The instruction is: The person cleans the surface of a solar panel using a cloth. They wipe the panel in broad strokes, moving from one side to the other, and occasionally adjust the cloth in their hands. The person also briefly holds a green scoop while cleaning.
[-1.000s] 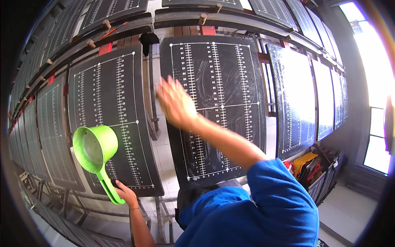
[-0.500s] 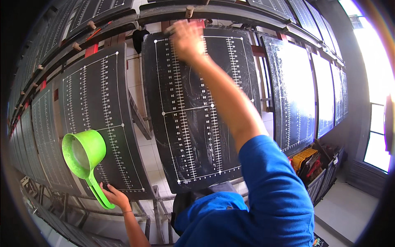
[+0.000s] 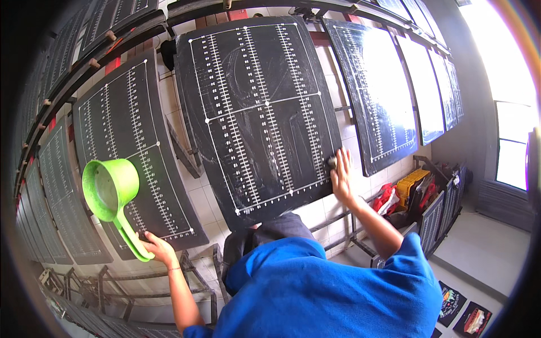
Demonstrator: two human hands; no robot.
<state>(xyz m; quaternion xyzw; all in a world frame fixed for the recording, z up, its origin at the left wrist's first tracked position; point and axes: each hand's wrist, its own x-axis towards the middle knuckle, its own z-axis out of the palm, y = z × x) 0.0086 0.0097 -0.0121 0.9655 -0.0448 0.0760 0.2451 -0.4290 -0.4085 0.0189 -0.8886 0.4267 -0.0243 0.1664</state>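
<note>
A bright green plastic dipper [image 3: 125, 183] is in my left hand [image 3: 160, 250], which is closed round the lower end of its long handle. A whitish film shows inside the cup, held out over a neighbouring board at the left. My right hand [image 3: 342, 179] lies by the lower right edge of the black board [image 3: 290, 141] in front of me, pressing a small dark pad [image 3: 332, 162] that is mostly hidden by the fingers. White ruled lines with tick marks and dots cover this board, and swirling pale smears run across its surface.
Similar black boards stand in rows on dark frames, one at the left [image 3: 121, 124] and a glossy one [image 3: 375, 96] at the right. A yellow crate [image 3: 411, 188] and red items [image 3: 386, 198] sit at the lower right. Metal rails [image 3: 332, 225] run below the boards.
My right hand has swept from the top of the middle board down to its lower right edge. The view has shifted, and my left hand still holds the dipper at the left.
</note>
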